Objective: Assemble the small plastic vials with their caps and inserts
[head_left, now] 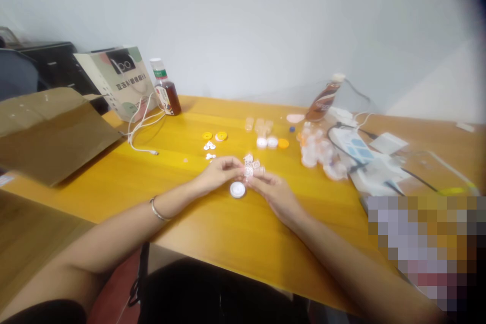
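My left hand (218,173) and my right hand (274,191) meet over the middle of the table. Between their closed fingertips is a small white openwork piece (249,166), blurred, its exact kind unclear. Just below the fingers lies a round white disc (238,190) with a raised rim. Beyond my left hand sit small white lobed pieces (209,146), and behind them a yellow disc (207,135) beside another yellow disc (221,135). Past my right hand stand two white round pieces (261,142), an orange disc (283,143) and several clear round pieces (262,125).
A heap of translucent round parts (315,147) lies to the right, by a power strip (353,144) with cables. A tilted brown drink bottle (324,98) stands behind it. At left are a cardboard box (56,131), a paper bag (117,83), a dark bottle (167,93) and a white cable (138,131).
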Tool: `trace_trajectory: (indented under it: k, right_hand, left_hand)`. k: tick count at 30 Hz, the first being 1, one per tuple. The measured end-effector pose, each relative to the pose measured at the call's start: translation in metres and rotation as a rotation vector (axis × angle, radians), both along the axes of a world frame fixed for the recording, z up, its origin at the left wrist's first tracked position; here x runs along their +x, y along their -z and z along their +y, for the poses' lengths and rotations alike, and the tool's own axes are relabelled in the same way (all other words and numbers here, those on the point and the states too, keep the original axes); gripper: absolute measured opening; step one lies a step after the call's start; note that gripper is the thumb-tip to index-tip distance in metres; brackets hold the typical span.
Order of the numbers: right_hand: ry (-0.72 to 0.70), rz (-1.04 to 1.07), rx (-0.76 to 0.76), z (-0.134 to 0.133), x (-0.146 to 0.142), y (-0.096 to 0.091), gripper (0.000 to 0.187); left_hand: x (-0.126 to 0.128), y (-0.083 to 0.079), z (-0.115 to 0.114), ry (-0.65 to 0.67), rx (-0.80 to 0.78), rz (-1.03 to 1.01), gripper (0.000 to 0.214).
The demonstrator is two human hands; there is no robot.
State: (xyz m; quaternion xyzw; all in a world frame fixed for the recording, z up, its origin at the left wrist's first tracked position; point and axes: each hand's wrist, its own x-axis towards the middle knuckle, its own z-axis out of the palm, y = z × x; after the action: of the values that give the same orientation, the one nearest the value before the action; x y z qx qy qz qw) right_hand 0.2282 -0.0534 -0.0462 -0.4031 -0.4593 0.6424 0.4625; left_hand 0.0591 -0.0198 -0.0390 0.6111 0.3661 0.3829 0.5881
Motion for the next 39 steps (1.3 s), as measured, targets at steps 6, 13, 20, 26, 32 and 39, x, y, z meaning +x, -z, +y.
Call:
trace_trajectory:
  k: [6,13,20,26,32,39]
  right_hand:
    - [0.064,-0.083,0.004,-0.001,0.0,-0.002,0.019]
    - [0.016,-0.093,0.001,-0.002,0.001,-0.004,0.016]
    - [-0.079,-0.057,-0.028,-0.001,0.004,-0.005,0.016]
    - [-0.117,-0.089,-0.022,-0.001,0.004,-0.004,0.019]
    - [-0.156,-0.151,0.024,-0.001,0.005,-0.006,0.016]
    - [-0.176,-0.184,0.07,-0.001,0.006,-0.005,0.016]
  left_hand:
    - [0.0,0.001,0.0,0.034,0.048,0.031,0.019]
    - [-0.013,-0.01,0.001,0.186,0.588,0.291,0.033]
    - [-0.019,-0.013,0.002,0.241,0.792,0.435,0.029]
    - [-0.02,-0.014,0.001,0.211,0.875,0.517,0.027]
    - [-0.02,-0.018,0.0,0.236,0.979,0.549,0.025]
    - [-0.021,-0.018,0.0,0.235,1.111,0.631,0.026]
